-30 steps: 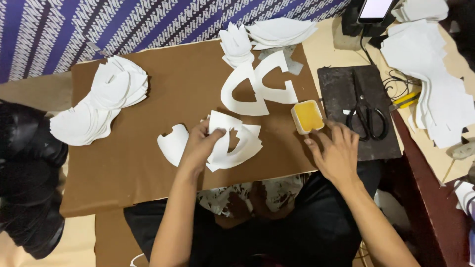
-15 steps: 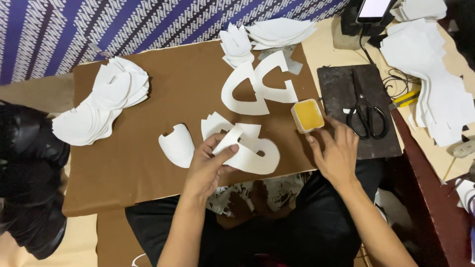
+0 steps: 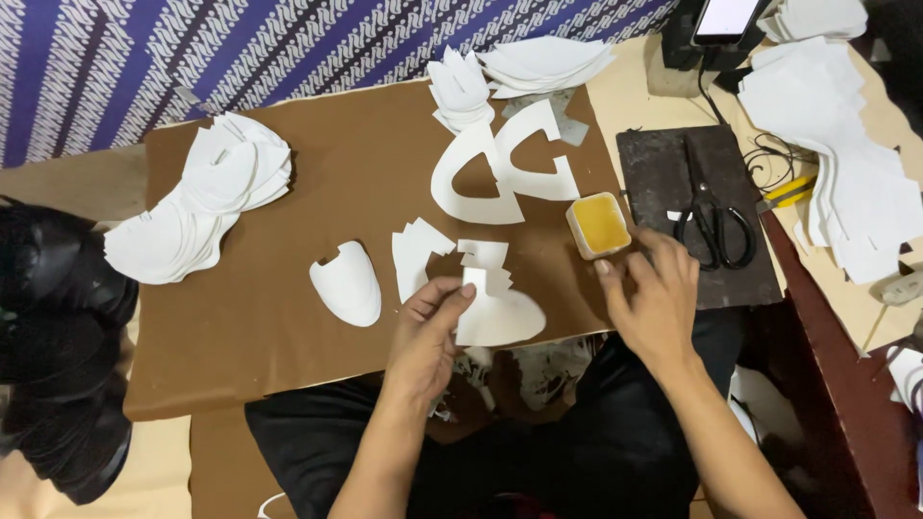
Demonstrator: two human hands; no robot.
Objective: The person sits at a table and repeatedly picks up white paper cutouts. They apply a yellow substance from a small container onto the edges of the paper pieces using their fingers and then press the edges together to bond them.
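My left hand [image 3: 431, 334] pinches a white cut piece [image 3: 495, 309] by its upper edge at the near edge of a brown board [image 3: 288, 202]. Just behind it lie a small stack of white notched pieces [image 3: 417, 256] and a rounded white piece [image 3: 348, 283]. My right hand [image 3: 654, 293] rests by a small square tub of yellow paste [image 3: 599, 225], fingers bent and touching its near side. It holds nothing I can see.
Two large curved white cutouts [image 3: 500, 165] lie at the board's far side. White piece stacks sit far left [image 3: 197, 207], top centre [image 3: 510, 67] and right [image 3: 856, 173]. Black scissors [image 3: 710, 216] lie on a dark mat [image 3: 673, 173]. A dark bag [image 3: 53, 336] is at left.
My left hand has turned and drawn the white piece toward me, to the board's near edge, leaving the notched stack behind. My right hand stays by the paste tub.
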